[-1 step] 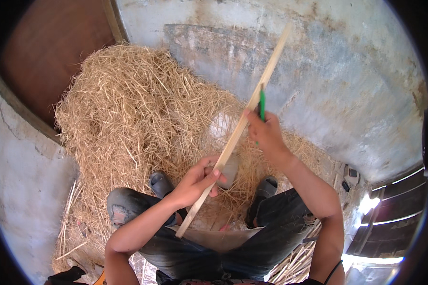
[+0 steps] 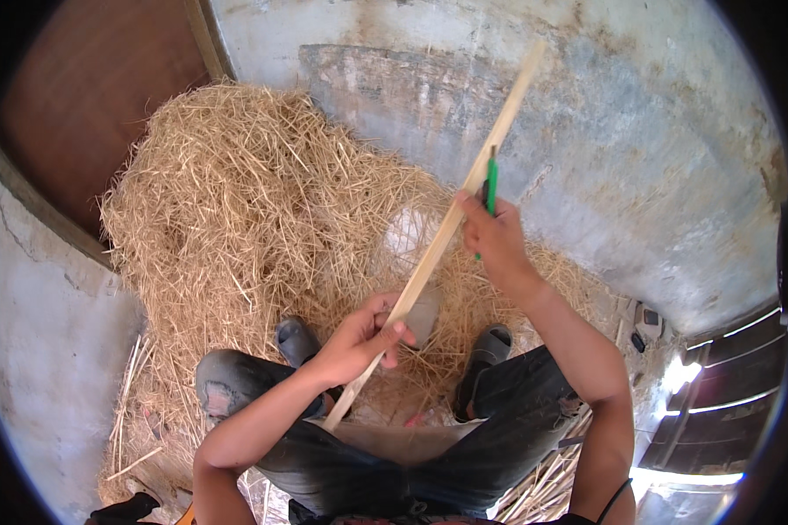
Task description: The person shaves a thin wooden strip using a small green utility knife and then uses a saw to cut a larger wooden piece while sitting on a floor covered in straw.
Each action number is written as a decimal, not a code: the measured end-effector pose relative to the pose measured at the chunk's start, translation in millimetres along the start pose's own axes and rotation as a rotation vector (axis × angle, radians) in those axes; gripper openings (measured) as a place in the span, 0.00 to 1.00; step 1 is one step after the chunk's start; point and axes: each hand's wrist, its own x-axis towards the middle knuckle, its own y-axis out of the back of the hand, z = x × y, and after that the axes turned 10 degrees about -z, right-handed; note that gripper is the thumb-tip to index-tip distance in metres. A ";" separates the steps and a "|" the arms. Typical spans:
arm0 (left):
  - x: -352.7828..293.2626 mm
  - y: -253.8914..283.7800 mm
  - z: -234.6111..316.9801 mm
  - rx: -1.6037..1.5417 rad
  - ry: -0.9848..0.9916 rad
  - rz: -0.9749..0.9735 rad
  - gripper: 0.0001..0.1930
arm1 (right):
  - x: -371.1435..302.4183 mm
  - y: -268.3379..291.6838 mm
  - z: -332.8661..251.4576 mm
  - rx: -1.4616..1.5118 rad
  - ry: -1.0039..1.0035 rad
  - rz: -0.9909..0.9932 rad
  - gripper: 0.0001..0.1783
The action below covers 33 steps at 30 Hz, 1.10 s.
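Observation:
A long pale strip of split bamboo or wood (image 2: 432,252) runs slantwise from near my lap up toward the far wall. My left hand (image 2: 366,339) pinches its lower part, thumb on top and fingers underneath. Farther up, my right hand (image 2: 495,236) is closed round a slim green utility knife (image 2: 492,182), its tip pointing away from me. The right thumb lies against the strip's edge, and the knife is close beside the strip. Part of the knife is hidden inside the fist.
A large heap of straw-like shavings (image 2: 228,192) fills the left and centre, against a worn plaster wall (image 2: 622,157). My sandalled feet (image 2: 490,346) stand among loose shavings. Thin sticks (image 2: 538,477) lie beside my right leg. A small grey device (image 2: 648,321) sits by the wall at right.
My right hand and the knife have moved slightly right. The strip's far end has swung a little to the right, while my left hand stays almost in place.

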 end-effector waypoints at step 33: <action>16.1 1.3 -7.8 0.129 0.012 -0.059 0.22 | -15.1 33.3 35.0 -0.345 0.045 -0.030 0.14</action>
